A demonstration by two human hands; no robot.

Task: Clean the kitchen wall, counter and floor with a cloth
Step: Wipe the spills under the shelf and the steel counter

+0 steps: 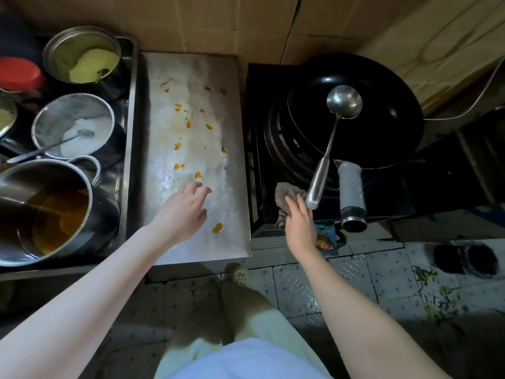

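Observation:
A steel counter (218,77) runs down the middle, strewn with several small orange food scraps (217,227) and pale smears. My left hand (182,212) hovers over its near half with fingers spread, holding nothing, fingertips close to one scrap (198,175). A crumpled grey-brown cloth (284,194) lies on the front left corner of the black stove. My right hand (299,224) rests on the cloth, fingers over it; the grip itself is hidden. Brown cardboard (218,20) covers the wall behind. The tiled floor (355,280) lies below.
A black wok (382,127) sits on the stove with a steel ladle (329,149) in it, its handle ending beside my right hand. Steel pots (82,58) with food and oil stand in a tray at left. Green scraps (437,299) and dark shoes (464,259) lie on the floor.

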